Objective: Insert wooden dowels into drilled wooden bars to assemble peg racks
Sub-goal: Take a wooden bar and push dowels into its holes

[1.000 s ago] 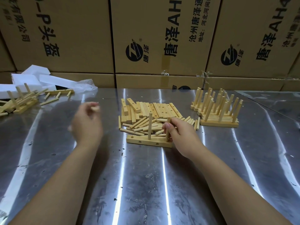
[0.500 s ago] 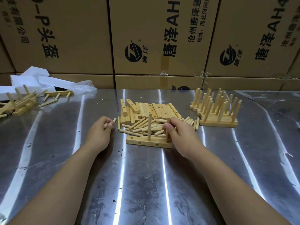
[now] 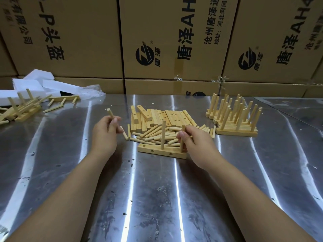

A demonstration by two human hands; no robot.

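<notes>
Since the earlier frames, the left hand (image 3: 104,135) had lifted off the counter (image 3: 157,198) with a dowel (image 3: 110,114) and raised it upright, while the right hand (image 3: 194,144) had stayed at the bar.

That bar (image 3: 161,151) lay flat on the counter in front of the loose stock. One peg (image 3: 163,135) stood in a middle hole, unheld. A second peg (image 3: 182,138) stood near the bar's right end, and the right hand's grip was closed on it, thumb and fingers pinched round its shaft. How deep it sat could not be told. At least one top hole near the left end looked unfilled, so this rack seemed partly done.

The left hand's grip was closed round the lower part of its dowel, whose top end poked clear above the fingers. It hung left of the bar and apart from it, likely meant for the empty left hole.

Behind the bar lay a heap of loose dowels (image 3: 153,135) and a pile of undrilled-looking and drilled bars (image 3: 164,116), so plenty of work appeared left. Finished racks (image 3: 234,119) stood stacked at the right. More racks (image 3: 22,109) lay jumbled far left, beside white foam blocks (image 3: 35,82). Cardboard boxes (image 3: 174,37) walled the back.
</notes>
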